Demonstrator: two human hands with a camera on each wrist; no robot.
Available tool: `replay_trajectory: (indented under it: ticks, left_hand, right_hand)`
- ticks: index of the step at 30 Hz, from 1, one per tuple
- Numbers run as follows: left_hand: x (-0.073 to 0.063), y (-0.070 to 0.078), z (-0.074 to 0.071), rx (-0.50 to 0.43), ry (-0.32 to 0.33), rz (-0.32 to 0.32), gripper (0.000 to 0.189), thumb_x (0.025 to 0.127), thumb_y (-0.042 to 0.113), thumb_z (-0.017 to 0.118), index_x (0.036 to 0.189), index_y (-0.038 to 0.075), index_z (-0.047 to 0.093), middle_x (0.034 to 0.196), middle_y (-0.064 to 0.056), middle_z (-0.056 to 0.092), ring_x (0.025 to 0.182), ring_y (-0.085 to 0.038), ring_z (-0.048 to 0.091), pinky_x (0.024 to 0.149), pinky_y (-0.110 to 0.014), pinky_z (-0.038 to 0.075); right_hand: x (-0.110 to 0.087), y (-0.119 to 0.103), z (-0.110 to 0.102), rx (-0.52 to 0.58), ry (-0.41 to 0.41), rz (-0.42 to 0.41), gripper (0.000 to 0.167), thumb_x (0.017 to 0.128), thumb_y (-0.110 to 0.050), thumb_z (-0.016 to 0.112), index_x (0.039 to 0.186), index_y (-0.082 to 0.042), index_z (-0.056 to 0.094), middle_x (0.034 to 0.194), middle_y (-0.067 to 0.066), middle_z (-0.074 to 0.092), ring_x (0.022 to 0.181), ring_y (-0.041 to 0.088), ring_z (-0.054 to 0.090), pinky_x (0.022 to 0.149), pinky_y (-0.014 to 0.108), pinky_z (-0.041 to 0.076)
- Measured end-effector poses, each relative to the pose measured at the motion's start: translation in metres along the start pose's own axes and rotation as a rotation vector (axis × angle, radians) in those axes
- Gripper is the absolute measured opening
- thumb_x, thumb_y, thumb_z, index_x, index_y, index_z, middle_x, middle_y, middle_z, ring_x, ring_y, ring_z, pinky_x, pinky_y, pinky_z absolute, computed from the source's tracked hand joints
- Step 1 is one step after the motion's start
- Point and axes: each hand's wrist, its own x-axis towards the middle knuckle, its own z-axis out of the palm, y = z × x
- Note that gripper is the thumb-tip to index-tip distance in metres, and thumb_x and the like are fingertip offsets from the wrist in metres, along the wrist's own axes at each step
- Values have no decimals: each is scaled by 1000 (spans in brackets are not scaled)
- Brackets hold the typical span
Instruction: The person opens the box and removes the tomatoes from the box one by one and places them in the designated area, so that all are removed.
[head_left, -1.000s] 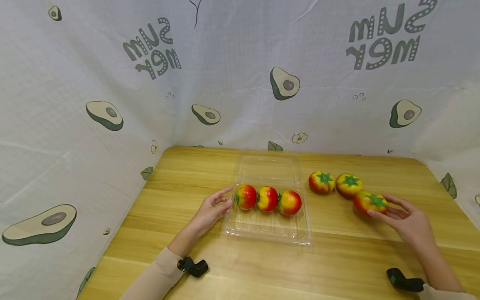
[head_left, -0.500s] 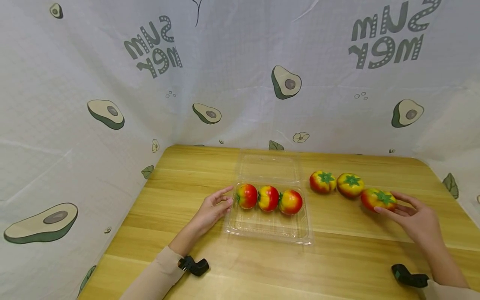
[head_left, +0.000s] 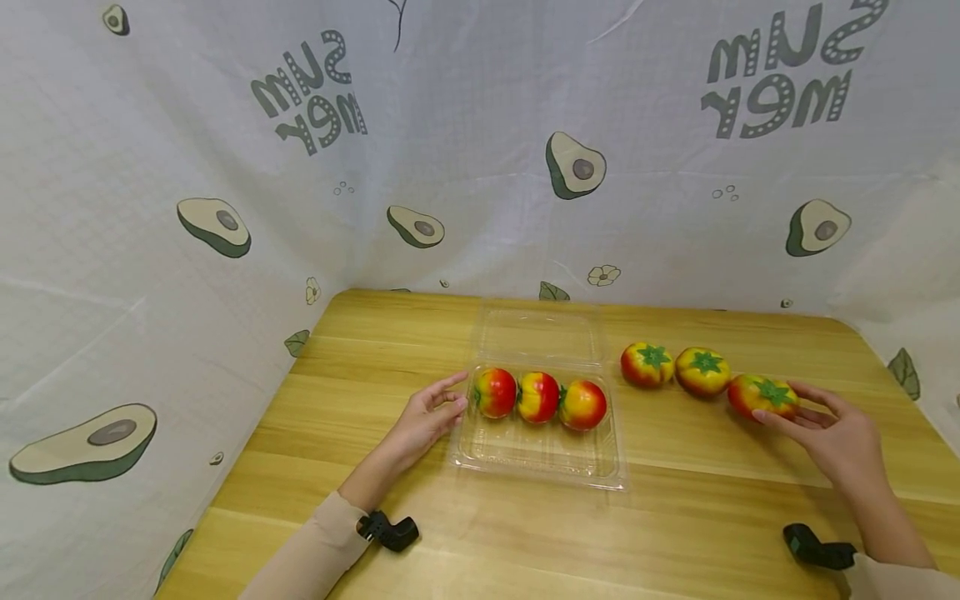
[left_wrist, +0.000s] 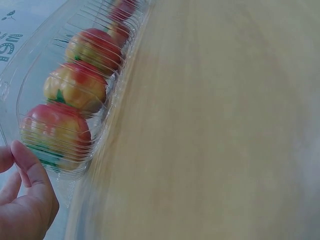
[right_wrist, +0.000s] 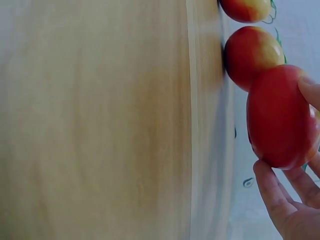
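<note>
My left hand (head_left: 426, 421) pinches the left rim of a clear plastic clamshell box (head_left: 536, 458) between thumb and fingers. Three red-and-yellow tomatoes lie on their sides in a row along the back half of its tray, among them the middle tomato (head_left: 537, 397). In the left wrist view, the nearest tomato (left_wrist: 57, 132) shows through the ribbed wall, close to my fingertips. On the right, my right hand (head_left: 840, 433) grips another tomato (head_left: 763, 397) from its right side, green star-shaped leaf facing up. The right wrist view shows that tomato's smooth red underside, with fingers and thumb around it.
The box's lid (head_left: 538, 335) lies folded back, flat behind the tray. Two more tomatoes, a left one (head_left: 647, 365) and a right one (head_left: 702, 372), sit beside the box on the wooden table (head_left: 637, 550). A printed white curtain (head_left: 480, 167) hangs behind.
My right hand has moved a little to the right and back with its tomato, away from the box. My left hand stays at the box's rim.
</note>
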Motion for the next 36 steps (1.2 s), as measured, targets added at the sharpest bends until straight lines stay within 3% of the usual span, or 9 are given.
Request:
replay_trajectory:
  ticks: [6, 9, 12, 14, 20, 25, 30, 36]
  left_hand:
    - [1, -1, 0, -1, -1, 4, 53, 100, -1, 57, 151, 3, 41, 108, -7, 53, 85, -10, 57, 76, -17, 53]
    - [1, -1, 0, 0, 2, 3, 53, 100, -1, 57, 151, 4, 42, 108, -7, 54, 84, -10, 57, 75, -17, 53]
    - [1, -1, 0, 1, 0, 5, 53, 100, -1, 57, 150, 4, 42, 107, -7, 54, 84, -10, 57, 75, -17, 53]
    - [1, 0, 0, 2, -2, 7, 53, 100, -1, 57, 150, 3, 42, 107, -7, 54, 84, -10, 57, 74, -17, 52]
    - [2, -1, -1, 2, -1, 9, 53, 100, -1, 57, 150, 3, 42, 107, -7, 54, 83, -10, 57, 74, -17, 52]
    - [1, -1, -1, 2, 10, 8, 51, 100, -1, 57, 149, 5, 44, 106, -8, 55, 83, -10, 57, 73, -17, 52]
    - [0, 0, 0, 5, 13, 2, 51, 100, -1, 57, 149, 5, 45, 107, -8, 55, 82, -11, 57, 73, -17, 53]
    - [-1, 2, 0, 5, 14, -8, 52, 100, -2, 56, 149, 6, 45, 108, -8, 54, 83, -11, 57, 74, -17, 52]
  right_hand:
    - [6, 1, -2, -43, 9, 67, 66, 84, -37, 81, 143, -23, 54, 117, -18, 45, 79, -24, 45, 62, 3, 45]
    - [7, 0, -2, -50, 18, 95, 68, 85, -39, 80, 145, -24, 52, 132, -7, 47, 79, -23, 43, 62, 3, 45]
    - [8, 0, -3, -48, 21, 115, 73, 85, -39, 79, 149, -21, 47, 153, 9, 37, 84, -21, 43, 63, 4, 46]
    - [10, -1, -3, -73, 26, 121, 79, 85, -41, 79, 152, -16, 44, 158, 16, 29, 87, -19, 43, 63, 4, 46]
    - [16, -1, -6, -103, 42, 130, 80, 84, -44, 78, 152, -17, 44, 141, -5, 44, 87, -18, 42, 64, 3, 43]
    - [19, -1, -6, -102, 64, 137, 80, 84, -45, 79, 151, -18, 45, 130, -13, 46, 84, -19, 40, 66, 2, 41]
    - [21, 0, -6, -90, 72, 125, 77, 84, -42, 79, 149, -14, 48, 123, -18, 46, 82, -21, 40, 64, 2, 40]
    - [28, 4, -8, -55, 91, 146, 70, 83, -42, 80, 143, -16, 53, 122, -14, 47, 80, -17, 40, 62, 4, 43]
